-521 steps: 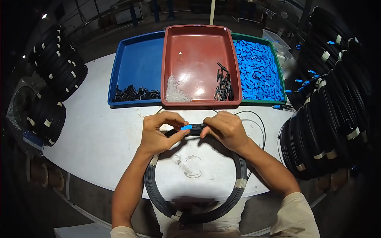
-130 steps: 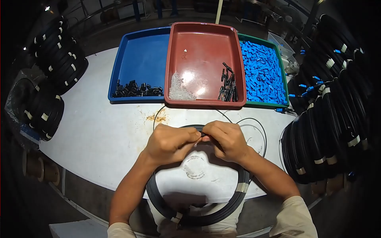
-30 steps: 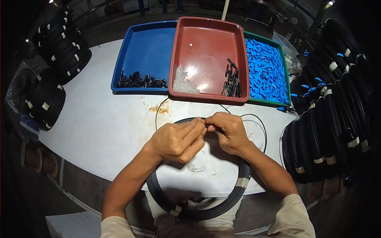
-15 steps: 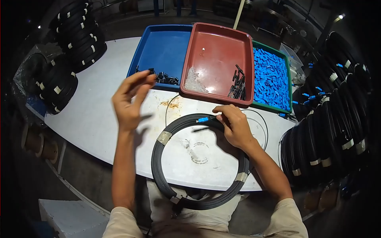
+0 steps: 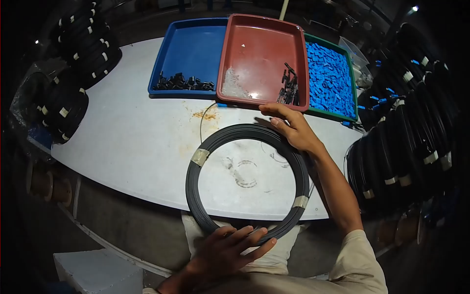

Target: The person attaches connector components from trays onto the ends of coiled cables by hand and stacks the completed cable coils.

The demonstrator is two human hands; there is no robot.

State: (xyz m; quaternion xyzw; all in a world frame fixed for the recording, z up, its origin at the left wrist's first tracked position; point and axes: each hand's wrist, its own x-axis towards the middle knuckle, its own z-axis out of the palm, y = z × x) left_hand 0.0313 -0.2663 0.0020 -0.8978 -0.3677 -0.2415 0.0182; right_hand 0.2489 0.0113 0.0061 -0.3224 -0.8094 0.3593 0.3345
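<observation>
A black cable coil (image 5: pixel 194 183) with pale tape bands lies on the white table, its near side reaching past the table edge. My left hand (image 5: pixel 227 252) is at that near side, fingers spread over the cable. Above the coil's upper right part is my right hand (image 5: pixel 296 130), its fingers stretched out toward the left and nothing visible between them. A loose cable end (image 5: pixel 201 128) curves up from the coil toward the red tray. A small blue piece (image 5: pixel 223 105) shows just below that tray's front edge.
Behind the coil stand a blue tray (image 5: pixel 157 61) of black parts, a red tray (image 5: pixel 306 66) of clear and black parts, and a green tray (image 5: pixel 354 88) of blue pieces. Stacked coils (image 5: pixel 66 105) stand left; more coils (image 5: pixel 391 157) stand right.
My left hand has come down from near the blue tray to the coil's near side. My right hand has released the blue-tipped connector and its fingers have straightened. The view has shifted.
</observation>
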